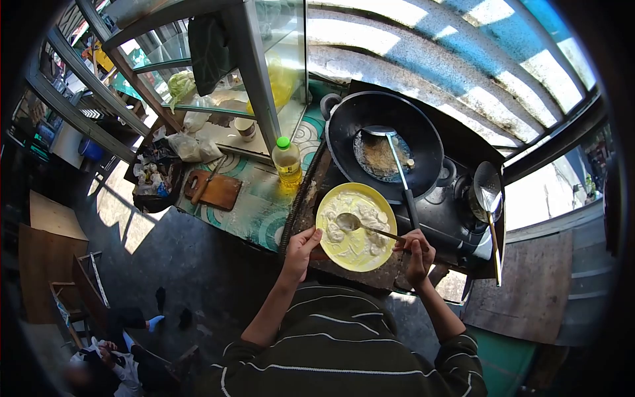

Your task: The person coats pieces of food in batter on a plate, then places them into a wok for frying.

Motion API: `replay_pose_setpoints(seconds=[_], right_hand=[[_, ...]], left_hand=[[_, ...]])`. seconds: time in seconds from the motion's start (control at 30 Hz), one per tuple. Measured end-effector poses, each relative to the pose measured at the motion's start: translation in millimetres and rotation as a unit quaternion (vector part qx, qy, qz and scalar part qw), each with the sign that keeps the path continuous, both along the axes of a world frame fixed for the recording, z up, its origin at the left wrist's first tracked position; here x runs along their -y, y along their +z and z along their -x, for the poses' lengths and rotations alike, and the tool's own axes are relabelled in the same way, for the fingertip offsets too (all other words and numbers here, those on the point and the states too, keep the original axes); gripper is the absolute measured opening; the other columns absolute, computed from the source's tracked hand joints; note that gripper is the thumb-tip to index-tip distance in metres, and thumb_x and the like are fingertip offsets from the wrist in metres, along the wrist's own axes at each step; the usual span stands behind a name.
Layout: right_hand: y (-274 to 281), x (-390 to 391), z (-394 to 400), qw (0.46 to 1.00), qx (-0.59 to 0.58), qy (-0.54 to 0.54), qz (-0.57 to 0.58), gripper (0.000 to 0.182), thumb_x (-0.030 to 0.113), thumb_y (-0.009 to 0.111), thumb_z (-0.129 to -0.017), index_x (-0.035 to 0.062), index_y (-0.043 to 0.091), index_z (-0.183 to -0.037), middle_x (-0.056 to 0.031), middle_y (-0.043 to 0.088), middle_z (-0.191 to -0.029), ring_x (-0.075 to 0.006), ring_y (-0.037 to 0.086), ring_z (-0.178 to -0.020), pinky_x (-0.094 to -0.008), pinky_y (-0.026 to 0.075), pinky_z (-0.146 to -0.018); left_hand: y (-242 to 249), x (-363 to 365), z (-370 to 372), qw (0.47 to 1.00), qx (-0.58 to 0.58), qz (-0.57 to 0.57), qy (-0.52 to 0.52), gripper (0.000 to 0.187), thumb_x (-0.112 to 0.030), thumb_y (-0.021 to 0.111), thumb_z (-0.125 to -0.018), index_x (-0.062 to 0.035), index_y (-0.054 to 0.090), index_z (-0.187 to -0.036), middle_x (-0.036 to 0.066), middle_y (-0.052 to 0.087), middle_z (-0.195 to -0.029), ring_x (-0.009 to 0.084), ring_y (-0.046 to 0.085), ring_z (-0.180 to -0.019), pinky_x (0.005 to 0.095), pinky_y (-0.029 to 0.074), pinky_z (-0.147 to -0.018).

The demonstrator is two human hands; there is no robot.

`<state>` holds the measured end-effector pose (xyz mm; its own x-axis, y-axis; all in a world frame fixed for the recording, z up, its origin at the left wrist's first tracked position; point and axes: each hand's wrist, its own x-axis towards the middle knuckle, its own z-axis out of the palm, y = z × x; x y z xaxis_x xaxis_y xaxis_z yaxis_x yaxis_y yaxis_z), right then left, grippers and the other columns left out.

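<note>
My left hand [302, 250] grips the left rim of a yellow bowl [357, 263], which holds pieces in a pale, creamy batter. In my right hand [415, 254] is the handle of a metal spoon [348, 222], its head over the batter in the bowl. Behind the bowl a large black wok [417, 126] rests on the stove, with oil and something brown at its bottom. A spatula [399, 161] leans in the wok, its black handle reaching over the near rim beside the bowl.
An oil bottle [287, 162] with a green cap stands left of the wok. A cutting board [218, 190] with a knife lies further left, near plastic bags [193, 147]. A small pan [486, 188] sits at right. Another person [122, 360] is at lower left.
</note>
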<state>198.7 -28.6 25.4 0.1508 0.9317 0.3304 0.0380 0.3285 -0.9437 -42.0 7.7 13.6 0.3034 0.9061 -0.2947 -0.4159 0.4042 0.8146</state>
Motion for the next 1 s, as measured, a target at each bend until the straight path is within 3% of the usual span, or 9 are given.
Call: replay_pose_setpoints(seconds=[0.1, 0.3, 0.5, 0.67, 0.73, 0.87, 0.93, 1.0], right_hand=[[-0.5, -3.2, -7.2, 0.996, 0.071, 0.021, -0.042, 0.027, 0.017, 0.040, -0.086, -0.0036, 0.050, -0.073, -0.0108, 0.051, -0.067, -0.0155, 0.050, -0.061, -0.0253, 0.041, -0.058], [2.8, -5.4, -11.1, 0.997, 0.042, 0.066, -0.014, 0.027, 0.016, 0.039, -0.086, -0.0036, 0.049, -0.071, -0.0111, 0.051, -0.065, -0.0156, 0.050, -0.060, -0.0255, 0.040, -0.058], [4.1, 3.2, -5.4, 0.999, -0.031, 0.030, 0.018, 0.029, 0.017, 0.037, -0.087, -0.0037, 0.049, -0.071, -0.0118, 0.051, -0.066, -0.0162, 0.050, -0.060, -0.0262, 0.041, -0.061], [5.1, 6.4, 3.3, 0.999, 0.033, 0.025, 0.006, 0.029, 0.018, 0.036, -0.088, -0.0028, 0.048, -0.072, -0.0106, 0.051, -0.068, -0.0163, 0.052, -0.062, -0.0272, 0.043, -0.062], [5.5, 5.4, 10.1, 0.990, -0.109, 0.021, 0.090, 0.028, 0.018, 0.035, -0.089, -0.0017, 0.048, -0.074, -0.0084, 0.050, -0.071, -0.0164, 0.054, -0.064, -0.0277, 0.047, -0.060], [6.2, -2.1, 2.6, 0.969, -0.211, -0.063, 0.116, 0.028, 0.020, 0.035, -0.090, -0.0011, 0.048, -0.077, -0.0059, 0.047, -0.074, -0.0143, 0.056, -0.065, -0.0273, 0.050, -0.058], [15.1, -7.6, 1.9, 0.975, -0.173, -0.089, 0.104, 0.028, 0.019, 0.035, -0.090, -0.0010, 0.048, -0.077, -0.0058, 0.048, -0.075, -0.0136, 0.056, -0.065, -0.0259, 0.050, -0.058], [17.4, -17.6, -0.5, 0.991, -0.064, -0.101, 0.052, 0.027, 0.017, 0.035, -0.090, -0.0016, 0.049, -0.077, -0.0053, 0.049, -0.076, -0.0133, 0.056, -0.066, -0.0241, 0.047, -0.060]], left_hand=[[0.4, -1.1, 0.5, 1.000, -0.019, -0.003, -0.015, 0.031, -0.023, 0.045, -0.087, 0.0019, 0.051, -0.105, 0.005, 0.058, -0.092, 0.0081, 0.057, -0.083, 0.0227, 0.051, -0.062], [-6.6, -2.1, 0.2, 0.999, -0.032, 0.010, -0.022, 0.031, -0.025, 0.046, -0.087, 0.0001, 0.053, -0.103, 0.004, 0.059, -0.090, 0.0082, 0.058, -0.079, 0.0227, 0.052, -0.056], [-3.2, -6.0, -4.5, 0.998, 0.014, 0.048, 0.026, 0.028, -0.023, 0.046, -0.087, -0.0009, 0.054, -0.100, 0.004, 0.060, -0.085, 0.0086, 0.059, -0.073, 0.0228, 0.051, -0.057], [4.2, -10.9, -11.3, 0.999, -0.021, 0.002, 0.041, 0.028, -0.023, 0.046, -0.087, -0.0008, 0.055, -0.100, 0.004, 0.061, -0.083, 0.0085, 0.060, -0.071, 0.0229, 0.051, -0.058], [3.4, -10.2, -13.8, 0.999, -0.020, 0.007, 0.045, 0.028, -0.023, 0.046, -0.087, -0.0009, 0.054, -0.100, 0.004, 0.061, -0.084, 0.0085, 0.060, -0.070, 0.0228, 0.051, -0.058], [-3.2, -9.3, -15.0, 0.998, -0.011, 0.013, 0.060, 0.029, -0.023, 0.046, -0.087, -0.0006, 0.053, -0.103, 0.005, 0.061, -0.086, 0.0085, 0.060, -0.071, 0.0222, 0.051, -0.058], [-3.2, -10.7, -15.3, 0.999, -0.009, 0.006, 0.053, 0.030, -0.023, 0.046, -0.087, -0.0004, 0.053, -0.104, 0.005, 0.060, -0.087, 0.0087, 0.059, -0.073, 0.0222, 0.051, -0.059], [-1.2, -10.7, -16.5, 0.999, -0.010, -0.002, 0.044, 0.030, -0.023, 0.046, -0.087, -0.0002, 0.052, -0.106, 0.005, 0.060, -0.088, 0.0088, 0.059, -0.075, 0.0222, 0.051, -0.059]])
